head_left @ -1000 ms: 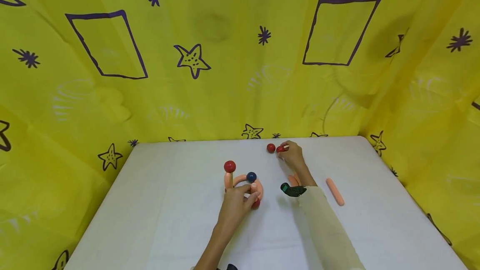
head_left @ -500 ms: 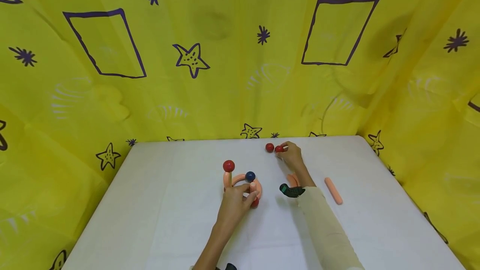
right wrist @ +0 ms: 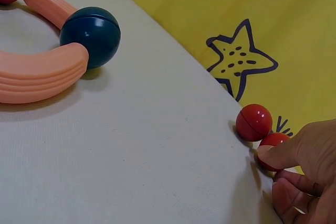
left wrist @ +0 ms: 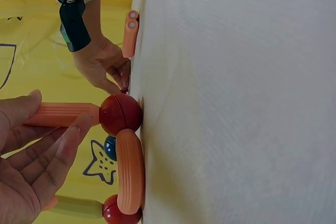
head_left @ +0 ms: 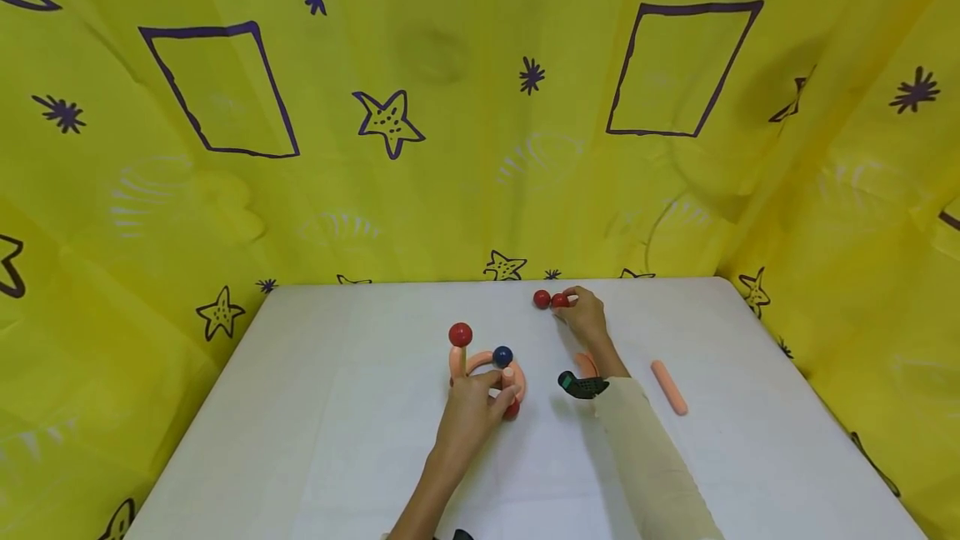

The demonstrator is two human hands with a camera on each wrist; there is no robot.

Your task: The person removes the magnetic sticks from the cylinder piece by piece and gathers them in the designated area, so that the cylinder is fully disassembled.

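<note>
My left hand (head_left: 468, 411) pinches an upright peach-coloured rod (left wrist: 63, 114) between thumb and fingers. The rod's lower end meets a red ball (left wrist: 121, 115) on the table. Curved peach pieces (right wrist: 42, 74) and a blue ball (right wrist: 90, 38) join it in a ring. From the ring's left side rises an olive rod (left wrist: 79, 207), and a red ball (head_left: 461, 334) tops an upright there. At the table's far side my right hand (head_left: 587, 315) pinches another red ball (right wrist: 276, 139), partly covered by the thumb. Close against it sits one more red ball (right wrist: 254, 123).
Peach pieces (left wrist: 130, 38) lie under my right forearm, partly hidden in the head view. A straight peach rod (head_left: 669, 387) lies farther right on the white table (head_left: 337, 440). Yellow patterned cloth (head_left: 450, 190) hangs behind and along the sides.
</note>
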